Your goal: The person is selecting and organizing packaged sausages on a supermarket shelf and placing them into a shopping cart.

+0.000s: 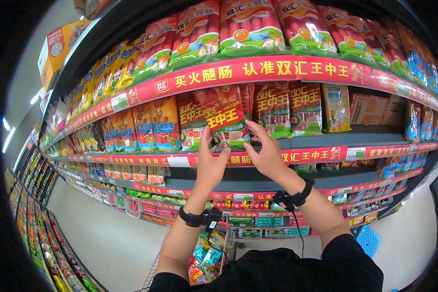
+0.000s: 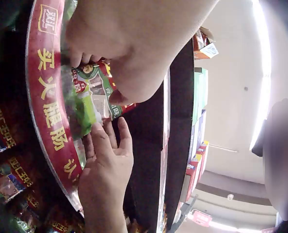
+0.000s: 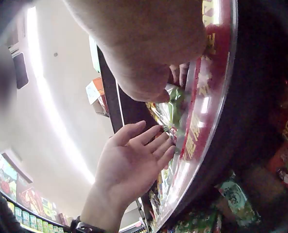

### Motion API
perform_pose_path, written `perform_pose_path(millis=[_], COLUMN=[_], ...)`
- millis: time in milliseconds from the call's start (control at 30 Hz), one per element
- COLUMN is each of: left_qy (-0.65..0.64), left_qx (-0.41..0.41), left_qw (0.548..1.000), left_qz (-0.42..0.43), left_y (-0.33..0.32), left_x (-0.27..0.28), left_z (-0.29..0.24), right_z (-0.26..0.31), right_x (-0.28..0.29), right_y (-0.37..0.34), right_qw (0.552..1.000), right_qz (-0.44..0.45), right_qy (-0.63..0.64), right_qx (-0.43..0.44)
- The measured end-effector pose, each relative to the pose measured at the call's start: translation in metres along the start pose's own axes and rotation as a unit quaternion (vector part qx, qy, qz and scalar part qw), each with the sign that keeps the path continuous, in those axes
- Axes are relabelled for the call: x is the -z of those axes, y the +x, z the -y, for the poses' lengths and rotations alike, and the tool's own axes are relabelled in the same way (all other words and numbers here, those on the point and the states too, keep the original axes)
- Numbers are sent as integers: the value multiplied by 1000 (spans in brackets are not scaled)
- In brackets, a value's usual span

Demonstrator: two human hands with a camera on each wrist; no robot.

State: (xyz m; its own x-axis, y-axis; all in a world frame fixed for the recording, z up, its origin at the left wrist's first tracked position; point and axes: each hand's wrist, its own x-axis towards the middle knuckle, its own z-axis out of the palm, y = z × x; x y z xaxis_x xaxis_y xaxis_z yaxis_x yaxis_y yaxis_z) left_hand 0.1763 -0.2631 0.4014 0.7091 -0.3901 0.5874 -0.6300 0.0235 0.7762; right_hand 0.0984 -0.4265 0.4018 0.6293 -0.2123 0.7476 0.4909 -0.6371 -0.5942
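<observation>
A red and green packet of ham sausages [image 1: 224, 119] stands at the front of the middle shelf in the head view, tilted a little. My left hand [image 1: 211, 163] is at its lower left side, the fingertips right at the edge. On the other side, my right hand [image 1: 267, 153] has its fingertips by the packet's right edge, fingers slightly bent. In the left wrist view the packet's green lower part [image 2: 88, 109] shows between both hands. The right wrist view shows my left hand [image 3: 129, 165] with palm turned up and fingers extended.
Matching packets [image 1: 272, 109] stand beside and behind it, orange packets [image 1: 165, 124] to the left. A red price strip [image 1: 297, 156] edges the shelf, and the upper shelf strip [image 1: 258, 69] runs above my hands. Below is a cart holding several packets [image 1: 204, 258]; a blue stool [image 1: 368, 241] stands right.
</observation>
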Motion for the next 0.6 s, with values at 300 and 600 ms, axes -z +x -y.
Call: perform_pose_path(millis=[300,600], left_qy=[-44,8], left_qx=[-90,-117], left_qw=[992,993], left_qz=[-72,-13], left_y=[-28,-102], left_x=[15,51], left_z=[29,17], right_z=[8,15], right_x=[-5,-12], right_y=[-19,-71], right_qw=[997,985], right_qz=[16,38], right_qy=[6,-43], right_qx=[80,163])
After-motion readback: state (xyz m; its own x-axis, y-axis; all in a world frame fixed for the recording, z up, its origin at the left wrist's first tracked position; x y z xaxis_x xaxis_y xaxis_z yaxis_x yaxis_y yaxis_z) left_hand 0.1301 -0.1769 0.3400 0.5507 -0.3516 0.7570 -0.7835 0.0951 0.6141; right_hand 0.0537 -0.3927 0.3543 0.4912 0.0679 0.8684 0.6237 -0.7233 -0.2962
